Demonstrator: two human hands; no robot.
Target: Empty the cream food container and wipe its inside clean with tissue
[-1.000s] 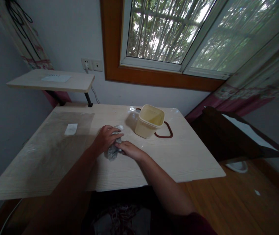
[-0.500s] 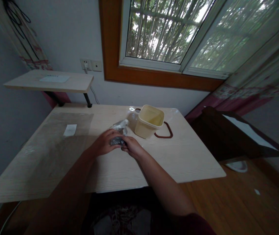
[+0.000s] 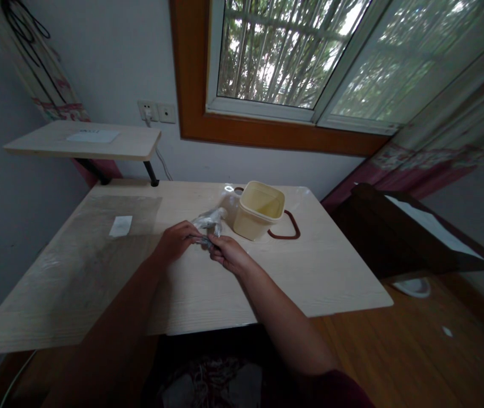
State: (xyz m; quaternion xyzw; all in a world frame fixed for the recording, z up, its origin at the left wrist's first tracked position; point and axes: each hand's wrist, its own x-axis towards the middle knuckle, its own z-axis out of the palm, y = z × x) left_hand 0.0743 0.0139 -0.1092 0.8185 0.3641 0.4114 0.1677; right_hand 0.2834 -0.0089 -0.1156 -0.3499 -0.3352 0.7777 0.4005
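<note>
Fingers (image 3: 217, 240) of the left hand (image 3: 175, 240) and right hand (image 3: 231, 255) are clamped on a crumpled, clear plastic bag (image 3: 211, 218) — part of it between them — over the middle of the table (image 3: 310, 272). Just beyond, to the right, a cream container (image 3: 250, 225) stands beside a brown loop (image 3: 296, 229).

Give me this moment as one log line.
left hand: holding crumpled clear plastic | right hand: holding same plastic | cream tub: open-topped, on table beyond right hand

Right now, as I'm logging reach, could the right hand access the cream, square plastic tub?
Probably yes: the tub stands near the right hand, nothing visibly between, though that hand grips crumpled clear plastic.
</note>
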